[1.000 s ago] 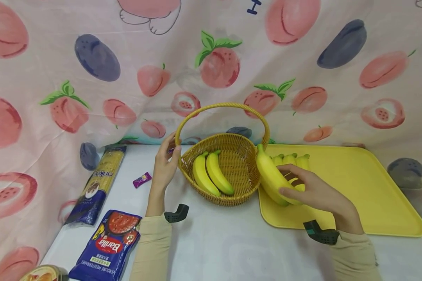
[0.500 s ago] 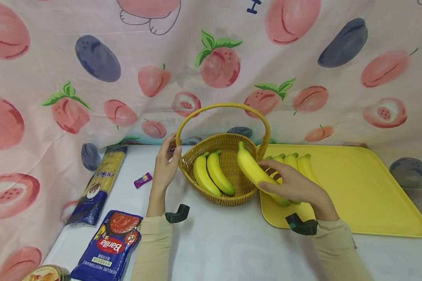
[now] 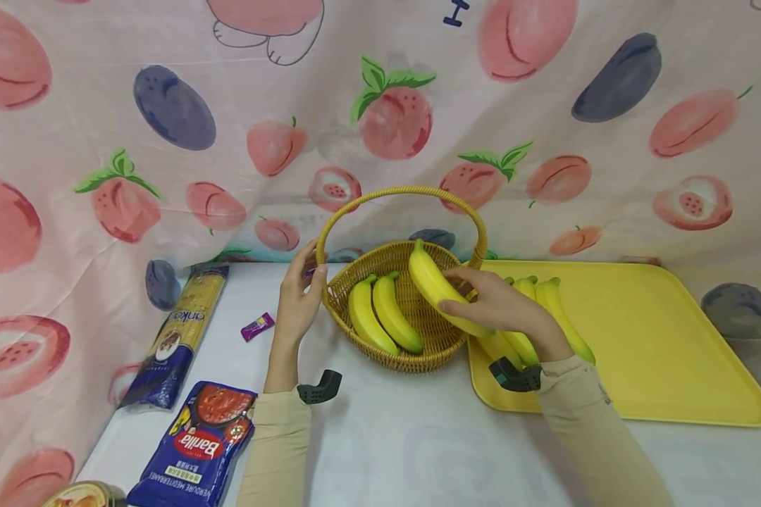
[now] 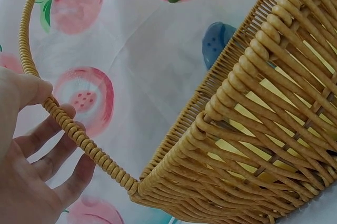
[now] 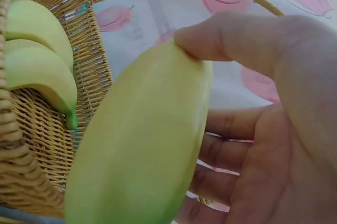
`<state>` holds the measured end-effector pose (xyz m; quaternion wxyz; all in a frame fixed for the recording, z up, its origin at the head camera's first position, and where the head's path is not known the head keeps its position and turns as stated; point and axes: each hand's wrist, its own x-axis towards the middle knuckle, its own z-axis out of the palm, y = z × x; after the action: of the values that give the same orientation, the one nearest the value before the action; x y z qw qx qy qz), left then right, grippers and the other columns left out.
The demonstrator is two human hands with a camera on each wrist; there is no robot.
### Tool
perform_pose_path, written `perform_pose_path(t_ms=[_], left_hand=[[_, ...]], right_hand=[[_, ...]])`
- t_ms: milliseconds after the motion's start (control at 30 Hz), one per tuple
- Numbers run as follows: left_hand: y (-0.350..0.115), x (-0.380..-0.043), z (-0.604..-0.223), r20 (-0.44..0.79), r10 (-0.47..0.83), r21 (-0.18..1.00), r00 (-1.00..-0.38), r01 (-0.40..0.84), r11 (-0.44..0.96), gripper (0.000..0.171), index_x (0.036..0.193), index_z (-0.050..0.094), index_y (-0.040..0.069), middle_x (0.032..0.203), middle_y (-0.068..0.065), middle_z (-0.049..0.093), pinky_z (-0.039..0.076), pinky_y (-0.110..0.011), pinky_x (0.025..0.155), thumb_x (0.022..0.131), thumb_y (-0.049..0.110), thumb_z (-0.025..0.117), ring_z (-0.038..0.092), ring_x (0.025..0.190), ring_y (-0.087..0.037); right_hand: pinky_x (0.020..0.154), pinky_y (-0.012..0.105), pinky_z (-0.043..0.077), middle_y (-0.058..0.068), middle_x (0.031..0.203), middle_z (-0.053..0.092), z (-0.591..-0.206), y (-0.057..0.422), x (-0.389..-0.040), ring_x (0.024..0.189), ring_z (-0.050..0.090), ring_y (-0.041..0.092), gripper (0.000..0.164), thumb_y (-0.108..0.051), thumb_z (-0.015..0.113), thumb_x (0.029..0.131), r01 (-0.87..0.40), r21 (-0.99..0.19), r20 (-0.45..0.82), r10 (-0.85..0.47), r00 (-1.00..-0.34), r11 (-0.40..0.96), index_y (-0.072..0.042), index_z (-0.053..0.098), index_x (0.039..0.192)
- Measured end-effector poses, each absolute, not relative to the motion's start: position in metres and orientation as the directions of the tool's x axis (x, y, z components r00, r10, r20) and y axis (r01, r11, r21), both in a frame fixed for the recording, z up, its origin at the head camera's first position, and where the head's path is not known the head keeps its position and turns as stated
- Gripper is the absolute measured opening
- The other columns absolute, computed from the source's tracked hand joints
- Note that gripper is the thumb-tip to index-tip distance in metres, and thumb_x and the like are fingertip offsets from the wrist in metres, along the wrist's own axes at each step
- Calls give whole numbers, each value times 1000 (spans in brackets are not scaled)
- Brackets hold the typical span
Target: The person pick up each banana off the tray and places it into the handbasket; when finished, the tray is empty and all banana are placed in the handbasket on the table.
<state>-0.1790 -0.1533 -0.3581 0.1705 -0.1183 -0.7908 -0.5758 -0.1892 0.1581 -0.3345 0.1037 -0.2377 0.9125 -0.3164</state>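
A wicker basket (image 3: 428,360) with a tall arched handle stands in the middle of the table, two bananas (image 3: 385,313) lying side by side in its left part. My left hand (image 3: 298,299) grips the left end of the handle, thumb on one side and fingers behind, as the left wrist view shows. Over the basket's right part, my right hand (image 3: 497,303) holds another banana (image 3: 432,285) between thumb and fingers, its stem pointing up and away. In the right wrist view this held banana (image 5: 142,134) fills the middle, above the rim.
Right of the basket lies a yellow tray (image 3: 659,338) with several more bananas (image 3: 561,317) at its left end, partly behind my right arm. On the left are a pasta packet (image 3: 177,334), a blue Barilla pouch (image 3: 193,443), a small purple sweet (image 3: 257,327) and a jar lid (image 3: 79,495).
My right hand has carried the banana leftward from above the tray to over the basket's right part. The left hand stays on the handle.
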Motion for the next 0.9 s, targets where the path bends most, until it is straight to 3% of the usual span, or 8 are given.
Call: perform_pose_path(t_ms=[167, 567, 733, 900], left_hand=[[-154, -182, -363, 419, -11, 863, -908, 394, 317, 45, 142, 38, 4, 130, -23, 51, 43, -51, 102, 98, 6, 46, 49, 121, -35], [-163, -200, -391, 447, -20, 849, -894, 417, 326, 44, 142, 41, 22, 129, -12, 54, 45, -47, 101, 99, 20, 48, 51, 120, -25], [-164, -201, -391, 445, -17, 850, -895, 417, 322, 44, 142, 41, 21, 130, -13, 53, 45, -46, 102, 99, 20, 48, 51, 121, -25], [-160, -194, -380, 416, -11, 866, -909, 393, 310, 45, 144, 39, 12, 131, -18, 51, 43, -47, 103, 99, 13, 47, 49, 122, -29]], right_hand=[[89, 42, 49, 8, 116, 62, -330, 148, -201, 105, 57, 23, 62, -45, 61, 88, -341, -593, -74, -471, -879, 730, -8, 47, 136], [91, 42, 47, 12, 120, 58, -334, 132, -229, 106, 56, 25, 67, -46, 59, 89, -309, -554, -185, -477, -859, 773, -4, 42, 138], [86, 39, 44, 12, 111, 56, -332, 125, -237, 97, 52, 24, 63, -44, 60, 89, -286, -541, -232, -467, -853, 791, -3, 43, 134], [93, 41, 45, 15, 127, 54, -332, 119, -242, 110, 53, 26, 71, -44, 59, 89, -257, -527, -273, -448, -851, 810, -3, 35, 142]])
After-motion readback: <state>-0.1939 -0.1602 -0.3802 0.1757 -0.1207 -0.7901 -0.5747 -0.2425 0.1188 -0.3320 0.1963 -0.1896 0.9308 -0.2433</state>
